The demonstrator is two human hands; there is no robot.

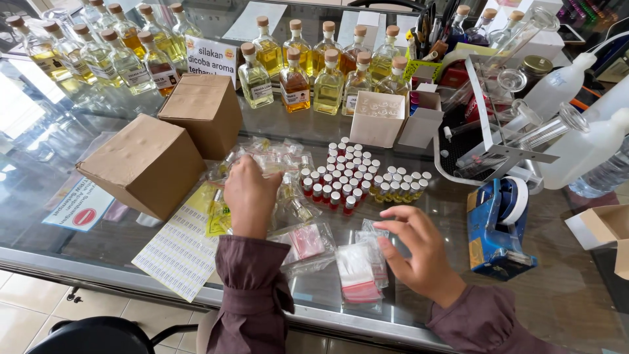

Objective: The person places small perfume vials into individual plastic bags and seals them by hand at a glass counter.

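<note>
Two hands over glass counter. Left hand curled down on heap of clear packets with small bottles, fingers bent, seeming to pinch one packet; grip itself hidden, cannot tell for sure. Right hand half open, fingertips touching top of small zip bags with red strip, holding nothing firmly. Better to lift only one bag, slowly, keeping sleeve away from rows of tiny red-capped vials just behind. Blue tape dispenser near, on right.
</note>
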